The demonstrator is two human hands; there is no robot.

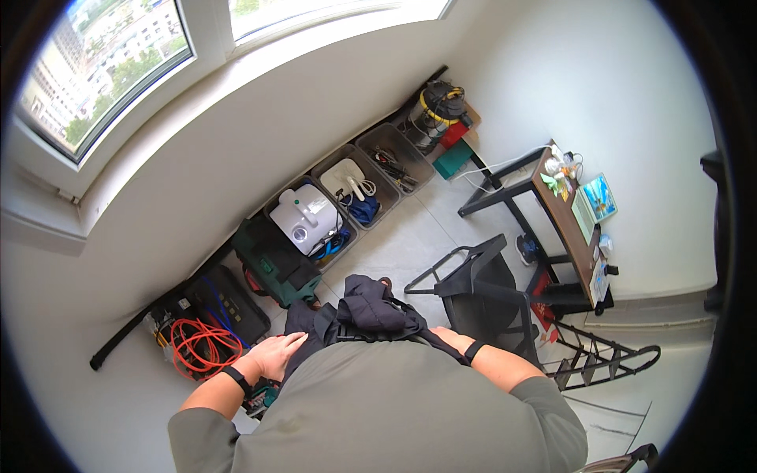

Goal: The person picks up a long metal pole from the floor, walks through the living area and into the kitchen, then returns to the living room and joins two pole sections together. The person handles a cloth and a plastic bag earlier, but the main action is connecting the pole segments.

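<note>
My left hand (276, 355) rests against the dark cloth (309, 331) at my left hip, its visible fingers stretched out and nothing seen in them. At the other hip, my right hand (449, 339) touches the dark clothing; its fingers are mostly hidden. A bunched dark garment or soft bag (371, 306) sits at the front of my waist, between the hands. Both wrists wear black bands. Below the left hand, an orange coiled hose or cable (206, 347) lies on the floor next to a black case (233, 303).
Along the wall stand a green-black bag (274, 264), grey bins with a white machine (306, 219), a white appliance (347, 177) and tools (392, 167), and a vacuum cleaner (438, 110). Right are a black chair (489, 292), a desk (564, 213) with a laptop (595, 201), and a stepladder (603, 359).
</note>
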